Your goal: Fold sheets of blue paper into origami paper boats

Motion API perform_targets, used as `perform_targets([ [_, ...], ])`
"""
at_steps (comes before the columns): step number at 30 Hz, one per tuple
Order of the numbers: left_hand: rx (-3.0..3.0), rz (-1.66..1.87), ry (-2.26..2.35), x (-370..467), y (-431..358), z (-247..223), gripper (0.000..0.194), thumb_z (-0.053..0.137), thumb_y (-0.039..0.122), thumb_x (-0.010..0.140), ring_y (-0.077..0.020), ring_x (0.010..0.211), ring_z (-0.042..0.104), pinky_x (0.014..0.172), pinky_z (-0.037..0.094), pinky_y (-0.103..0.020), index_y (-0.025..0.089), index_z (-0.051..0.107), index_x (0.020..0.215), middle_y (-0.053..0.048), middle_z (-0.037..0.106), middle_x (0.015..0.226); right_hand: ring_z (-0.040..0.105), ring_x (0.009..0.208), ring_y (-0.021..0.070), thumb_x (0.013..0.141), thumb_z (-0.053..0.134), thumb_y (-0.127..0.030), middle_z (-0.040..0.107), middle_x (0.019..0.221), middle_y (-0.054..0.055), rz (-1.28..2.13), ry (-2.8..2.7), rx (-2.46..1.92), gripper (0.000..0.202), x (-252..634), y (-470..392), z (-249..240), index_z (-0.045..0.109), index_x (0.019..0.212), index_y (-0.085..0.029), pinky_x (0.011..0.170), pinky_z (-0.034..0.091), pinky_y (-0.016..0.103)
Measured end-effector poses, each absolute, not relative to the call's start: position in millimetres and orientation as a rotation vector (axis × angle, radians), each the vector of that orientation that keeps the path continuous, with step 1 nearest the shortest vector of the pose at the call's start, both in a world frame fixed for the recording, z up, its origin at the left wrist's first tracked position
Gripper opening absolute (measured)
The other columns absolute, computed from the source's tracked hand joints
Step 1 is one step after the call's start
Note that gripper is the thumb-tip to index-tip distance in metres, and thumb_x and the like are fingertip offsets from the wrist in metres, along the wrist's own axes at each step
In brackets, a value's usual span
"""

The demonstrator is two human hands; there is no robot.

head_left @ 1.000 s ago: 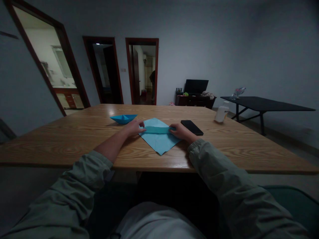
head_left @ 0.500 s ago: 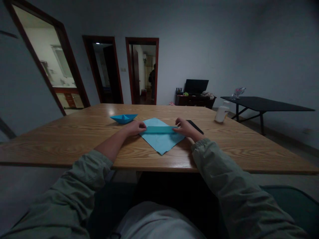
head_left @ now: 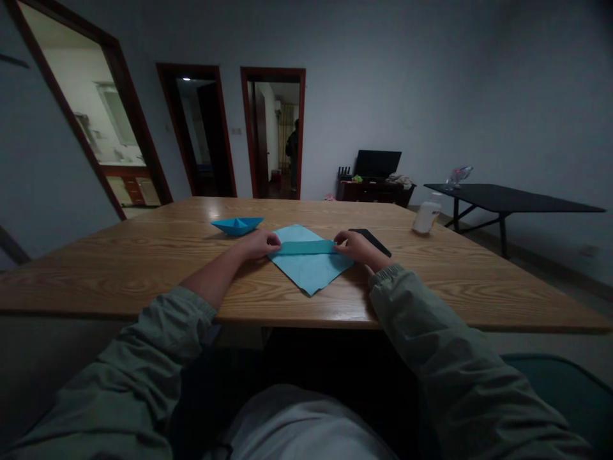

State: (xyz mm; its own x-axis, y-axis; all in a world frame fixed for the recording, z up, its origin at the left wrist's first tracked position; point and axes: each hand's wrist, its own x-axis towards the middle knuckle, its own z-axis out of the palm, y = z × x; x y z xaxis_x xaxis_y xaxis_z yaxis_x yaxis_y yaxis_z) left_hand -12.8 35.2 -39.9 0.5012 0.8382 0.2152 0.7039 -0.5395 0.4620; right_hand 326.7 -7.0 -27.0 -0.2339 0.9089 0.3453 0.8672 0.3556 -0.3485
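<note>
A light blue sheet of paper [head_left: 309,271] lies on the wooden table with one corner towards me. Across its middle runs a folded teal strip [head_left: 306,247]. At the strip's left end, my left hand [head_left: 261,244] has its fingers closed on the paper's edge. My right hand [head_left: 353,246] pinches the strip's right end between thumb and fingers. A folded blue paper boat [head_left: 238,225] sits on the table just beyond my left hand.
Behind my right hand lies a flat black object [head_left: 376,241]. A whitish bottle [head_left: 426,216] stands on the wooden table [head_left: 167,268] at the right. Farther off are a black table [head_left: 512,197] and a person [head_left: 292,150] in a doorway.
The fingers of my right hand have come closer together on the strip's right end. My left hand stays at the left end. The view has shifted slightly.
</note>
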Motion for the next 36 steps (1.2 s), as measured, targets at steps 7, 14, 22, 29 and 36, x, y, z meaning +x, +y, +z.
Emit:
perform_targets([
  [7, 2.451, 0.597, 1.285, -13, 32, -38, 0.034, 0.061, 0.043, 0.077, -0.0196, 0.083, 0.065, 0.074, 0.050, -0.028, 0.017, 0.072, 0.094, -0.006, 0.074, 0.093, 0.064, 0.075, 0.0156, 0.087, 0.062, -0.015, 0.071, 0.090, 0.007, 0.253, -2.134, -1.496, 0.014, 326, -5, -29, 0.070, 0.099, -0.013, 0.063, 0.045, 0.020],
  [14, 2.426, 0.624, 1.374, -9, 31, -37, 0.037, 0.058, 0.039, 0.079, -0.0170, 0.077, 0.064, 0.069, 0.048, -0.026, 0.017, 0.067, 0.107, -0.006, 0.072, 0.090, 0.064, 0.072, 0.0148, 0.087, 0.059, -0.012, 0.071, 0.087, 0.006, 0.364, -2.122, -1.498, 0.017, 328, 2, -37, 0.070, 0.100, -0.013, 0.059, 0.044, 0.019],
  [22, 2.598, 0.427, 1.483, -1, 25, -34, 0.027, 0.059, 0.038, 0.079, -0.0156, 0.072, 0.062, 0.065, 0.042, -0.024, 0.020, 0.073, 0.092, -0.004, 0.073, 0.090, 0.064, 0.082, 0.0181, 0.084, 0.065, -0.014, 0.068, 0.098, 0.007, 0.009, -2.351, -1.525, 0.025, 316, -3, -37, 0.073, 0.107, -0.019, 0.076, 0.046, 0.023],
  [29, 2.570, 0.355, 1.436, -3, 26, -32, 0.049, 0.066, 0.056, 0.072, -0.0185, 0.079, 0.064, 0.067, 0.043, -0.024, 0.020, 0.073, 0.104, -0.008, 0.073, 0.099, 0.062, 0.099, 0.0256, 0.083, 0.068, -0.027, 0.068, 0.106, 0.011, -0.176, -2.486, -1.411, 0.026, 295, -19, -30, 0.076, 0.106, -0.020, 0.092, 0.043, 0.028],
  [36, 2.617, 0.442, 1.488, 2, 28, -34, 0.034, 0.057, 0.045, 0.084, -0.0209, 0.085, 0.065, 0.077, 0.045, -0.028, 0.020, 0.073, 0.101, -0.010, 0.073, 0.103, 0.061, 0.099, 0.0293, 0.084, 0.067, -0.049, 0.068, 0.102, 0.014, -0.248, -2.504, -1.457, 0.034, 281, -24, -23, 0.076, 0.095, -0.018, 0.090, 0.043, 0.033],
])
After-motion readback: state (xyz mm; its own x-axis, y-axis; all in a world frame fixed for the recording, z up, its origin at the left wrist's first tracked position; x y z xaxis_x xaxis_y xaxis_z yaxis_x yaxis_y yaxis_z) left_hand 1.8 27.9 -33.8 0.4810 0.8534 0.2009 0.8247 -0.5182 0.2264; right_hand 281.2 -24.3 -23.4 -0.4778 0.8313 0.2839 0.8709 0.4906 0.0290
